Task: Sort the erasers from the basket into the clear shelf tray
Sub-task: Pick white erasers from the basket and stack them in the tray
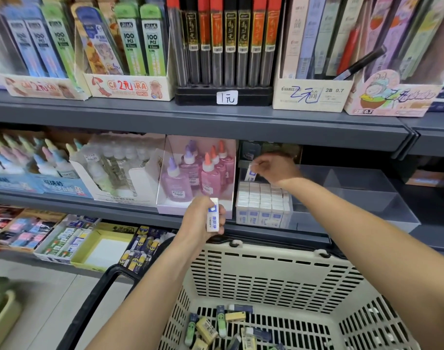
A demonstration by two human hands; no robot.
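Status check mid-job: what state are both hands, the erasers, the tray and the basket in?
Clear tray: partly filled with stacked erasers.
Basket: holds loose erasers.
Left hand: grips white eraser upright.
Right hand: pinches second eraser above the tray.

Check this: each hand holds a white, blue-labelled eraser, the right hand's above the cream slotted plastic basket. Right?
No. The head view shows the right hand holding its white, blue-labelled eraser above the clear plastic shelf tray, not the cream basket.
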